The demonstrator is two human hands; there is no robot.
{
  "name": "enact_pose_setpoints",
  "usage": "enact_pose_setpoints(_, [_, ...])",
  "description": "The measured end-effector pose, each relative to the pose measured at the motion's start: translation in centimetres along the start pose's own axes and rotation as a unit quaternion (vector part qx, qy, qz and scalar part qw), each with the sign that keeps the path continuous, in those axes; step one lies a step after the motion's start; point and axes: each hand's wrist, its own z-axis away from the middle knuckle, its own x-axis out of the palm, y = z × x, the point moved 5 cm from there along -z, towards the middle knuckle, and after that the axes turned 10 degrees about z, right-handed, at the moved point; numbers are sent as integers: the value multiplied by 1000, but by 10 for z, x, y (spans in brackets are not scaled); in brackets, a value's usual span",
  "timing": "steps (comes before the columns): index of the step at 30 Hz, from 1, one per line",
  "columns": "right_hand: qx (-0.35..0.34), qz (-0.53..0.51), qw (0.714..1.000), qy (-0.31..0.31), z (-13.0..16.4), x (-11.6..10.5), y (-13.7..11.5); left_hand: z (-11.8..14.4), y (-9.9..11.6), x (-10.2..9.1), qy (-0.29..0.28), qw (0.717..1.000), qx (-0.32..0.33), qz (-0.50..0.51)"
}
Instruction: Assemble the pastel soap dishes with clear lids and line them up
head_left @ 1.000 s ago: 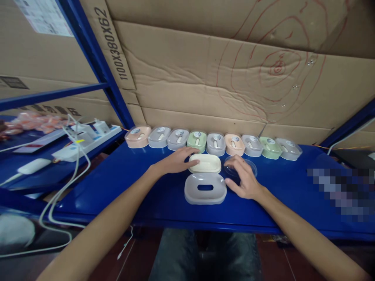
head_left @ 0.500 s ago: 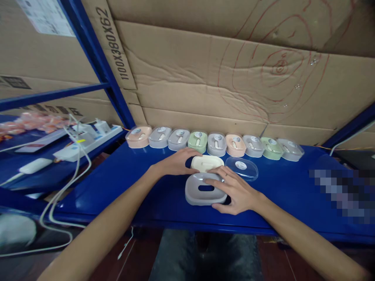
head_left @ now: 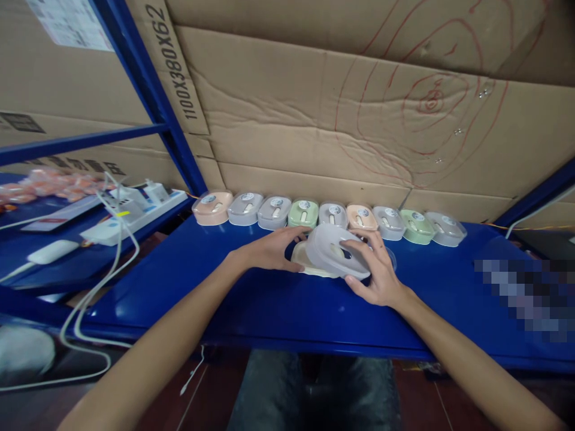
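My right hand (head_left: 381, 275) grips a grey plastic soap dish shell (head_left: 322, 250) with an oval hole through its bottom. The shell is tilted and hangs over a cream soap dish base (head_left: 298, 255), covering most of it. At the base's left end, my left hand (head_left: 277, 249) has thumb and fingers around the edge. Behind my right hand lies a clear lid (head_left: 392, 257), with only a thin strip of it showing.
Along the back stands a row of lidded soap boxes in peach (head_left: 212, 209), grey (head_left: 275, 213) and green (head_left: 417, 227), against a cardboard wall (head_left: 287, 131). On the left are a power strip (head_left: 166, 209) and white cables (head_left: 92, 296). A blue post (head_left: 144, 90) rises there.
My right hand has lifted the grey shell off the table, tipped it and brought it up over the cream base. My left hand stays at the base.
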Motion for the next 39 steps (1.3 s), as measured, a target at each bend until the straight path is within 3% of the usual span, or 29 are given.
enact_pose_setpoints(8, [17,37,993,-114,-3,17,-3,3,6,-1,3,999,-20,39])
enact_pose_setpoints(16, [-7,57,983,-173,-7,28,-8,1,12,-1,3,1000,-13,16])
enact_pose_setpoints(25, [-25,57,979,-192,-6,36,-9,1,10,8,-17,1000,11,-4])
enact_pose_setpoints(39, [-30,56,977,-204,-7,38,-13,0,7,13,1,998,61,-2])
